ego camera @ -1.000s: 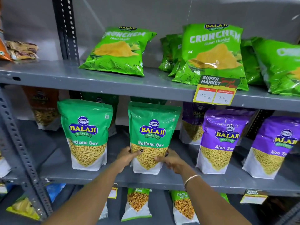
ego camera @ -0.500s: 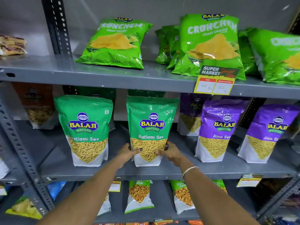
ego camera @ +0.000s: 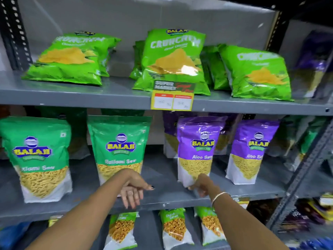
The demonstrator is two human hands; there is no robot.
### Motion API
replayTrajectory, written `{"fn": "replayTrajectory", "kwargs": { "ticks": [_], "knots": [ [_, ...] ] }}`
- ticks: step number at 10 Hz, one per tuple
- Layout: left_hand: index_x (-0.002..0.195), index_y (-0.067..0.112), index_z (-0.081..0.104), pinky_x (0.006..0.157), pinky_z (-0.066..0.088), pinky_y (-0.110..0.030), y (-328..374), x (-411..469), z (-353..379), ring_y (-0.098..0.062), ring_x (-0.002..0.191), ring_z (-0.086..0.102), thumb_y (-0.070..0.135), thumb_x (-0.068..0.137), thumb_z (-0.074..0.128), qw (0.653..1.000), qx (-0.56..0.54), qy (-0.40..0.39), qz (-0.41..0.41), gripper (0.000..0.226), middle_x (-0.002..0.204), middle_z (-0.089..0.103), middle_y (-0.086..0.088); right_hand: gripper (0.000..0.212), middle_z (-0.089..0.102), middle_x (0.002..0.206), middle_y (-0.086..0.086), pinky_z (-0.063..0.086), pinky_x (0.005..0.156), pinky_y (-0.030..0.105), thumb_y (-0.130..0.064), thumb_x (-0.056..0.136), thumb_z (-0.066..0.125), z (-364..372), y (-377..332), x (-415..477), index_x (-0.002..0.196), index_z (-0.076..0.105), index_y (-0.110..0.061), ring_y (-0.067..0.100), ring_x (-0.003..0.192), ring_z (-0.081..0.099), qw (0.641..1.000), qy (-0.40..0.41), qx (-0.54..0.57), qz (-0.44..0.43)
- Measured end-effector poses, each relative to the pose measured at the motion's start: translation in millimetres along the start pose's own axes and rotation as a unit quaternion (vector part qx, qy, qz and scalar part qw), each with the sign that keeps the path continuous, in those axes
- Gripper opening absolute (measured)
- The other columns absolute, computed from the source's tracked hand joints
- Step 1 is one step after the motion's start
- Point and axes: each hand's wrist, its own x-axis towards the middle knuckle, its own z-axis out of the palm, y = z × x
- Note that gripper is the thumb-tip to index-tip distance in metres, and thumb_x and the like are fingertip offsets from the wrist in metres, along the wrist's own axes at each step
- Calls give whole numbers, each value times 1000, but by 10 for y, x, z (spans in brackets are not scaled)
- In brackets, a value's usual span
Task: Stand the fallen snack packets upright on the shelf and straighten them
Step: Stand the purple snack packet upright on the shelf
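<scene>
Left Ratlami Sev packet [ego camera: 38,159]: upright on middle shelf [ego camera: 162,181], left edge cut off.
Centre Ratlami Sev packet [ego camera: 119,147]: upright, base hidden by wrist.
Left hand [ego camera: 134,191]: grip slack, fingers spread, empty.
Right hand [ego camera: 202,185]: blurred at Aloo Sev packet [ego camera: 197,150] base; grip unclear.

Upright green and purple packets [ego camera: 196,152]

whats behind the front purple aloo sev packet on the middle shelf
Behind the front Aloo Sev packet stands another purple packet, only its left side and top showing. Whether more packets stand further back cannot be seen; the front one covers that space.
</scene>
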Motion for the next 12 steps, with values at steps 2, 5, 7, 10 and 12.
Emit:
{"fn": "replayTrajectory", "kwargs": {
  "ticks": [2, 5, 7, 10, 12],
  "knots": [
    [142, 2, 27, 98, 40, -30, 986, 428, 635, -17, 121, 43, 27, 83, 66, 938, -174, 212, 212, 75, 138, 39, 1, 77, 44, 138, 16, 36, 105, 34, -28, 79, 68, -538, 394, 428, 137, 28, 4, 29, 130, 43, 997, 22, 24, -65],
    [109, 0, 59, 99, 48, -49, 1240, 1232, 809, -33, 113, 61, 30, 50, 82, 853, -314, 323, 265, 70, 119, 66, -19, 62, 52, 101, 5, 41, 74, 22, -7, 64, 81, -527, 505, 653, 117, 49, 1, 19, 95, 49, 979, -20, 138, -150],
    [111, -2, 60, 95, 49, -40, 1174, 790, 865, -32, 110, 62, 11, 73, 74, 849, -278, 373, 249, 42, 119, 66, -18, 66, 58, 114, 13, 44, 85, 23, -6, 63, 82, -461, 472, 481, 120, 47, 0, 26, 107, 54, 971, -36, 162, -170],
    [114, -5, 57, 83, 46, -31, 1119, 761, 874, -33, 111, 61, 11, 78, 70, 854, -270, 376, 239, 41, 121, 64, -21, 69, 57, 127, 18, 44, 96, 36, -8, 64, 81, -426, 447, 394, 123, 45, 3, 31, 118, 53, 974, -30, 168, -150],
    [117, 3, 48, 93, 47, -38, 1118, 621, 917, -32, 117, 57, 20, 78, 70, 854, -233, 403, 233, 48, 130, 59, -18, 95, 44, 137, 18, 37, 108, 40, -27, 56, 86, -477, 379, 229, 131, 34, -1, 31, 131, 39, 975, -20, 120, -184]
  ]
}}
